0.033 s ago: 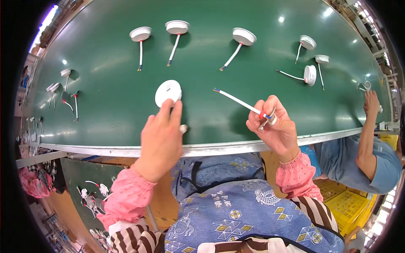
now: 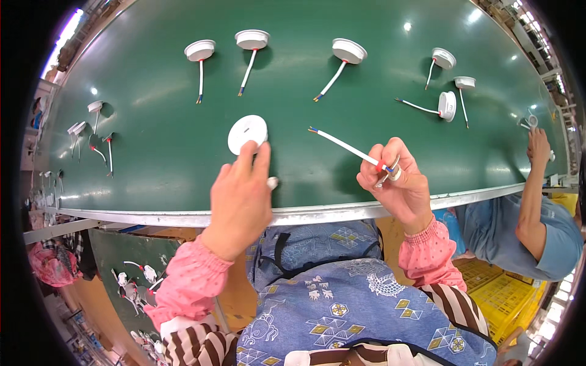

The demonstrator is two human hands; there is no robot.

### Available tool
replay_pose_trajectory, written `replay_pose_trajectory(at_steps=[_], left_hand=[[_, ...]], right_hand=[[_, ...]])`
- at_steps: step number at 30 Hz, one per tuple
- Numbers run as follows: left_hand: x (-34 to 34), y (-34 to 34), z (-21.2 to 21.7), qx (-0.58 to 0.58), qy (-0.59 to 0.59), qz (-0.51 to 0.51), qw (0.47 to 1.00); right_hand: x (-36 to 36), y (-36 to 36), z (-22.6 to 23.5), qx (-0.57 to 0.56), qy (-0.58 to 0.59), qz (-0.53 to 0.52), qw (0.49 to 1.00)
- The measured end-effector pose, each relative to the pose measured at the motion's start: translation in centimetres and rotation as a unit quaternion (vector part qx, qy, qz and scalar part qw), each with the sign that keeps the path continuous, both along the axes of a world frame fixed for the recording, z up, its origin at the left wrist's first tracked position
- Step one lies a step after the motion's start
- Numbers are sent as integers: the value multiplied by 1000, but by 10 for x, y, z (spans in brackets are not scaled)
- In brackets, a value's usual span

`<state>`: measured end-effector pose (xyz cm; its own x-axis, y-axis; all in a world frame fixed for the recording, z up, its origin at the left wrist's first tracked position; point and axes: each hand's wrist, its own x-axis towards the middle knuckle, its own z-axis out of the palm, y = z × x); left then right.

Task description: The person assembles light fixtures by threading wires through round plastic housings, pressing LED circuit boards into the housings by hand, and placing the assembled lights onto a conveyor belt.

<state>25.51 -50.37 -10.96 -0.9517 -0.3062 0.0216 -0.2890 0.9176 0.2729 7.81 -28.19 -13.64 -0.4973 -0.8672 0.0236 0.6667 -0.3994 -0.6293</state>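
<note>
My left hand (image 2: 241, 198) has its index and middle fingers closed on the near edge of a white round cover (image 2: 248, 131) with a small slot in its face. The thumb is hidden. Beside that hand shows a small white piece (image 2: 272, 182); whether the hand holds it I cannot tell. Above the table's near edge my right hand (image 2: 400, 183) pinches a white cable (image 2: 345, 146) at its red collar, where a bent metal piece (image 2: 395, 165) shows between the fingers. The cable's stripped blue and brown ends point up and left.
Several white round caps with cables lie on the green table (image 2: 293, 79), such as a cap (image 2: 253, 40) at the far side. A co-worker's hand (image 2: 538, 149) works at the right. A yellow crate (image 2: 494, 302) stands below right, and a lower bench (image 2: 128, 256) with parts below left.
My left hand and the round cover have moved a little to the right. The caps at the far middle and right have shifted slightly left. My right hand holds its place with the cable.
</note>
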Motion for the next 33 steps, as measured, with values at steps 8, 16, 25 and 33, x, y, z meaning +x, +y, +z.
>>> replay_pose_trajectory(at_steps=[8, 16, 25, 33], left_hand=[[-29, 17, 25, 130, 219, -10, 967], [-15, 6, 6, 94, 230, -120, 961], [-52, -4, -13, 145, 93, -92, 981], [-72, -35, 5, 48, -46, -258, 964]], right_hand=[[-1, 23, -2, -83, 25, 16, 996], [-3, 22, -1, 14, 27, 47, 998], [-16, 47, 12, 5, 53, -35, 998], [-22, 37, 19, 24, 77, -24, 996]])
